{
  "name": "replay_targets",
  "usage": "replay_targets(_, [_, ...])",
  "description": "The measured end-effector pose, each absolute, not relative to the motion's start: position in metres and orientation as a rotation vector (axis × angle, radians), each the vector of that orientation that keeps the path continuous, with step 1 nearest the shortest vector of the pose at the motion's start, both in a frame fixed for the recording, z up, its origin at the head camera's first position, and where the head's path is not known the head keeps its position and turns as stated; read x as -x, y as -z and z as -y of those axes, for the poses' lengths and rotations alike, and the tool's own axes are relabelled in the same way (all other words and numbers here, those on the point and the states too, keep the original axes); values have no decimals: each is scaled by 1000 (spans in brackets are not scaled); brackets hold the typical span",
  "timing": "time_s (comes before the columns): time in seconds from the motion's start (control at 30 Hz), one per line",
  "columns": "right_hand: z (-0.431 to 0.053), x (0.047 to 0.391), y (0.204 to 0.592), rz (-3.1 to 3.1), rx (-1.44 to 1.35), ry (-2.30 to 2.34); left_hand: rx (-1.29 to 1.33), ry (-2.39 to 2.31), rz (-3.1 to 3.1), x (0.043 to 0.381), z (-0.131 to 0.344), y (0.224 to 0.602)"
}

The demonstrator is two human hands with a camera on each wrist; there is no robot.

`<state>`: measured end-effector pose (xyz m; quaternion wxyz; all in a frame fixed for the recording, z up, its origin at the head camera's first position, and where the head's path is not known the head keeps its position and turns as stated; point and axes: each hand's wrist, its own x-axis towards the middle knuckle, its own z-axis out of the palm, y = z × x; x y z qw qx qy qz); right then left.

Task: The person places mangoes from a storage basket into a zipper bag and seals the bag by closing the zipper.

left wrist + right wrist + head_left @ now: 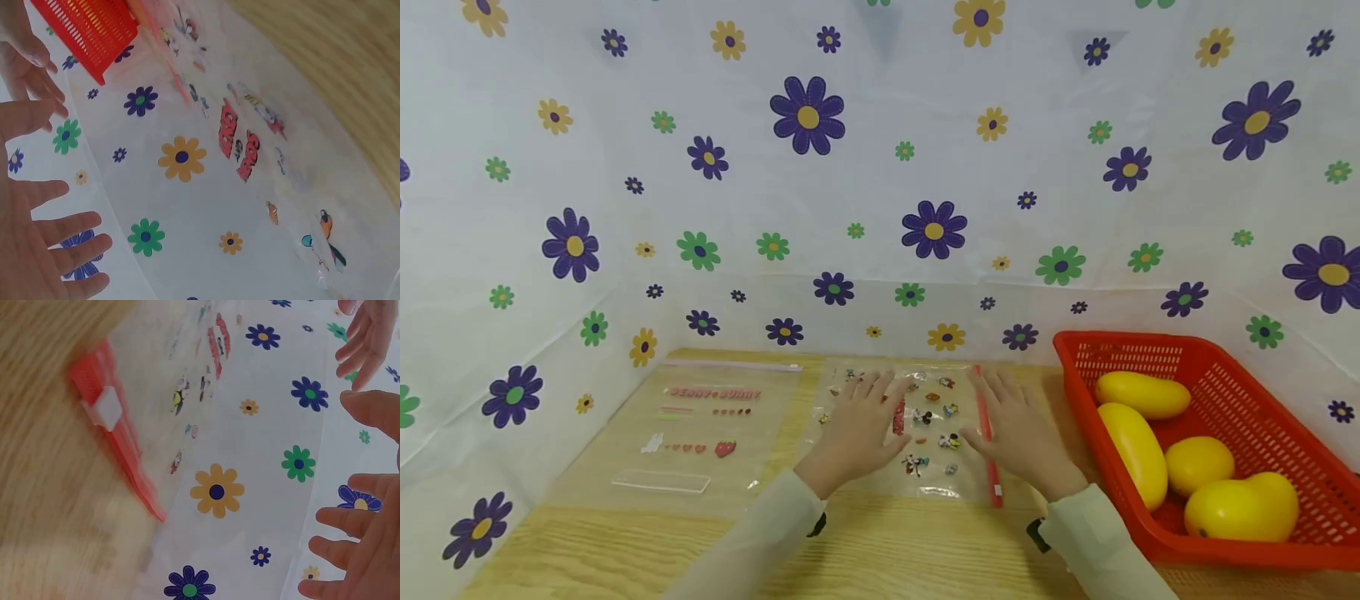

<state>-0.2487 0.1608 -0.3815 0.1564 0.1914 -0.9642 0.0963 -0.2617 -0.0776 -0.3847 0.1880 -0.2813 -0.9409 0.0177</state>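
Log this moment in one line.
left hand: empty, over red-zip bag | right hand: empty, over zip | bunny bag: flat, left | basket: right, holding four yellow fruits

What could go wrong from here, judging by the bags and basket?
The cartoon-printed bag lies flat, so the left hand and right hand might struggle to lift its film.
The right sleeve is close to the red basket; a sideways swing could knock it.
The bunny-printed bag lies beside the cartoon-printed one, so a wide sweep might drag it.
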Motion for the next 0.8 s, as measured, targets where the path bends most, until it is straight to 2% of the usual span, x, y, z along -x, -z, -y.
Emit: replay_targets(0.8, [-152,239,404,2912,-809,-202,1117,-192,2916,257,80,409])
